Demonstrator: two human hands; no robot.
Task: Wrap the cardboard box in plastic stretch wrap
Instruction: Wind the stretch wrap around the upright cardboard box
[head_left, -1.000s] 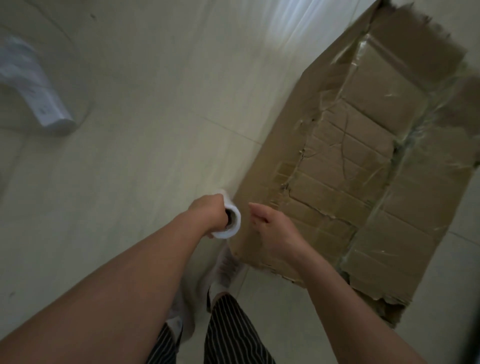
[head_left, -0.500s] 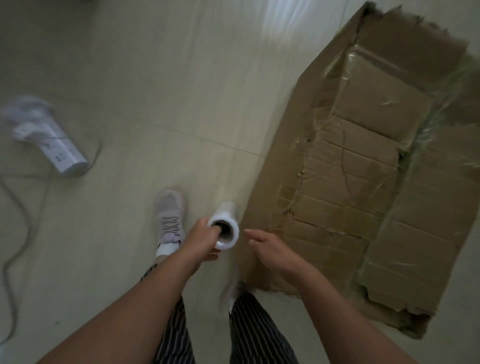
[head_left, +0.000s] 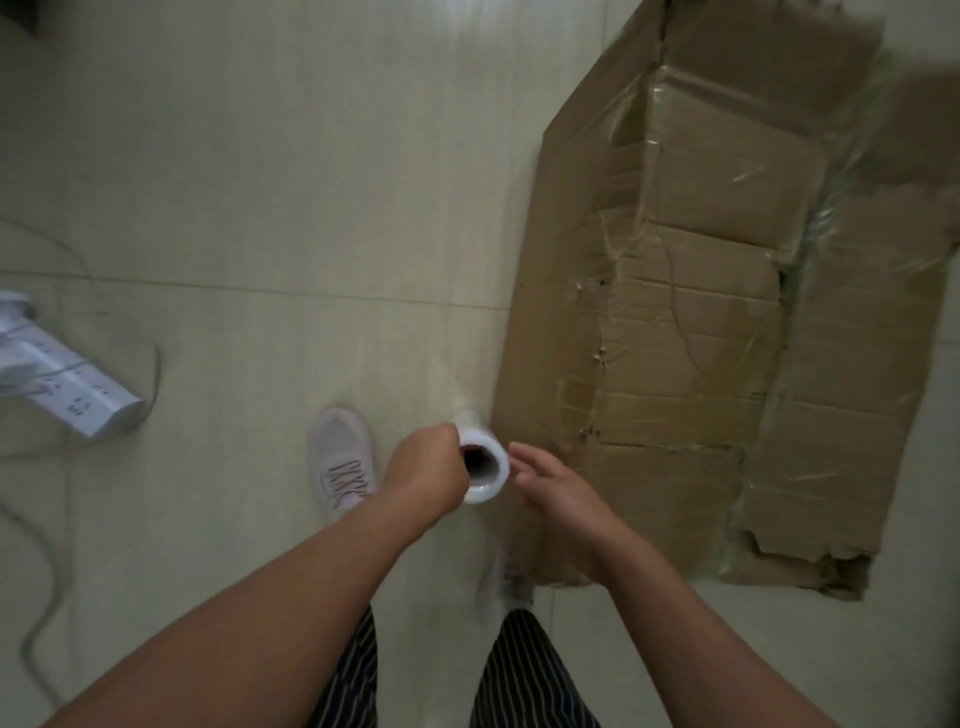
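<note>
Cardboard box (head_left: 727, 322), right half of the frame: brown, with glossy clear film bands showing a faint greenish tint. Stretch wrap roll (head_left: 480, 460), lower centre: translucent white, dark brown core opening. Floor (head_left: 291, 171): pale cream-beige tiles with thin darker grout lines. Power strip (head_left: 72, 389), left edge: white with grey socket slots. Cable (head_left: 36, 618), lower left: light grey. Shoe (head_left: 343, 462), centre: pale pink-grey with darker pink lace markings. Trousers (head_left: 524, 675), bottom centre: black with fine white vertical stripes.

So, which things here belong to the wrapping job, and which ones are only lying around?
For the job:
- cardboard box
- stretch wrap roll, held by the left hand
- right hand, fingers straight, beside the roll

Just lying about:
- white power strip on the floor
</note>
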